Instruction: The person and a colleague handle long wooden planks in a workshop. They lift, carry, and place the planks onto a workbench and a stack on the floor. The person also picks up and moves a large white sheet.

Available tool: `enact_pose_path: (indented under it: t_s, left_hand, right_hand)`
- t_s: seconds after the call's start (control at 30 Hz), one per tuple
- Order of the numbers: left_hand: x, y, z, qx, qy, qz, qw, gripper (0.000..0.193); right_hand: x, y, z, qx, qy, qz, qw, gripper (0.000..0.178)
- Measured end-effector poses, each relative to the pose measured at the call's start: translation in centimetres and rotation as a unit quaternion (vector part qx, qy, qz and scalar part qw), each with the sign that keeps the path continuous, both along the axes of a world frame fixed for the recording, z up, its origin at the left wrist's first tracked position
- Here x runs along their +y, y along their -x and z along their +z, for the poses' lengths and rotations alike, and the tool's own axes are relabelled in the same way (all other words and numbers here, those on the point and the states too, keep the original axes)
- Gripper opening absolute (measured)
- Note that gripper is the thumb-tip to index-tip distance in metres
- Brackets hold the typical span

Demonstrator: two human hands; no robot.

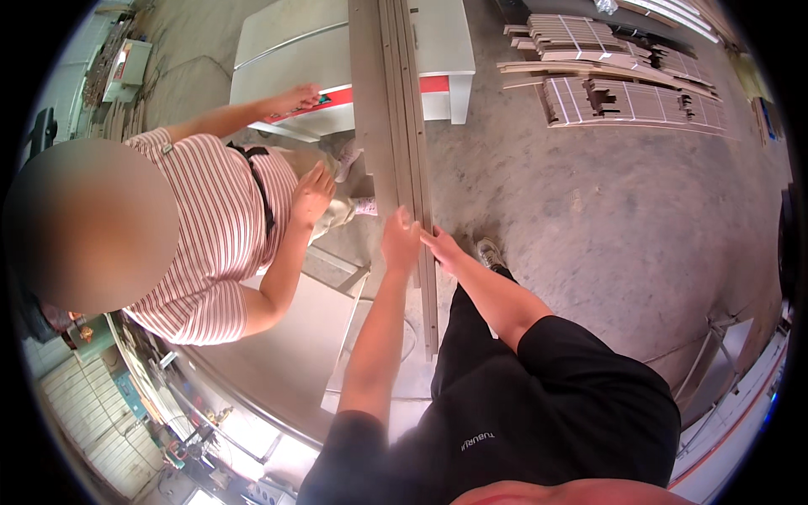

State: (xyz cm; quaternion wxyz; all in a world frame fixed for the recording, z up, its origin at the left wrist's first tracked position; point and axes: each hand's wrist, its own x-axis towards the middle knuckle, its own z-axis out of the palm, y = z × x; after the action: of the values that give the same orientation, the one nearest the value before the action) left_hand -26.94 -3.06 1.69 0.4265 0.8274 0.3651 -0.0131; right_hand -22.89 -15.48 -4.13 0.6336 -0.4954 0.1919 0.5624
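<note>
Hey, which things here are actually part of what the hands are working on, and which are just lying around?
In hand:
- long grey strips, stacked on edge
- left hand, gripping the strips
- right hand, touching the strips' edge
- co-worker's hand, close beside the strips

Lying about:
- slotted panels on the concrete floor
- white machine behind
- pale board at the lower left

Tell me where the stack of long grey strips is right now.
In the head view the grey strips run up the centre, held at their near end by the left hand and right hand, right of a co-worker's hand.
</note>
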Motion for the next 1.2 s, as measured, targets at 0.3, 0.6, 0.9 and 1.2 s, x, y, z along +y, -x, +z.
enact_pose_path:
  t_s: [0.3, 0.6, 0.9, 1.2]
  left_hand:
    - [1.6, 12.3, -6.7, 0.0, 0.057, 0.175, 0.983, 0.064]
    - [1.2, 8.9, -5.7, -0.029, 0.243, 0.102, 0.964, 0.085]
    - [-6.9, 9.9, 0.1, 0.142, -0.17, 0.001, 0.975, 0.129]
    - [-6.3, 9.4, -0.3, 0.199, -0.162, 0.069, 0.964, 0.12]
  right_hand:
    - [-0.4, 0.9, -0.8, -0.02, -0.018, 0.042, 0.999, 0.086]
    - [0.7, 1.3, -1.9, -0.096, -0.047, 0.101, 0.989, 0.088]
    - [0.3, 1.7, 1.1, -0.024, -0.026, 0.134, 0.99, 0.081]
    - [-8.5, -0.8, 0.4, -0.362, 0.018, 0.446, 0.819, 0.1]
